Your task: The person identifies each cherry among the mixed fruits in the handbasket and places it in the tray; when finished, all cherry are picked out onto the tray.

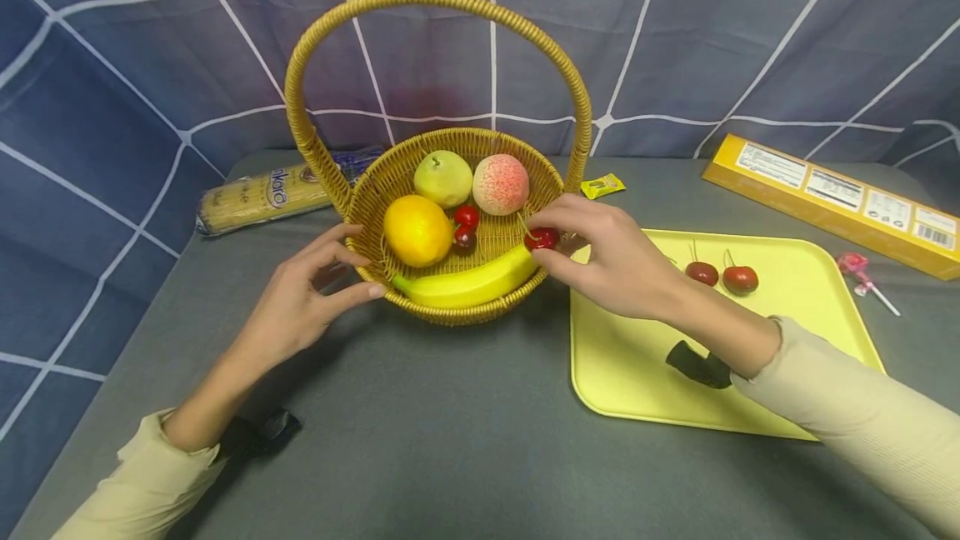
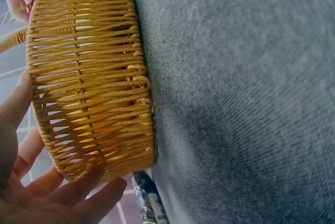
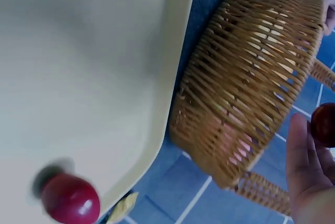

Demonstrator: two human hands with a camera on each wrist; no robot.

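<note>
— Pinched between thumb and fingertips of the right hand is a red cherry, held just over the right rim of the wicker basket. You see it?

— Yes. From the right wrist view the cherry sits at the fingertips, with the basket wall just beside them. What about the other hand?

— Left hand lies against the basket's opposite side, fingers nearly straight and spread, thumb along the rim. It touches the weave rather than wrapping anything. The left wrist view shows those fingers lying along the wall.

— And just past the pinch, inside the basket?

— A banana lies right below the held cherry, almost touching it. Further in from the grip are an orange, two more cherries, a peach and a pale green pear.

— Behind the right wrist?

— A yellow tray sits under the forearm, close beside the basket. Two cherries on the tray lie side by side, well away from the grip. Beyond the tray are a long yellow box and a pink lollipop. A small yellow packet lies behind the hand, and a bag of spaghetti is over past the left hand.
</note>
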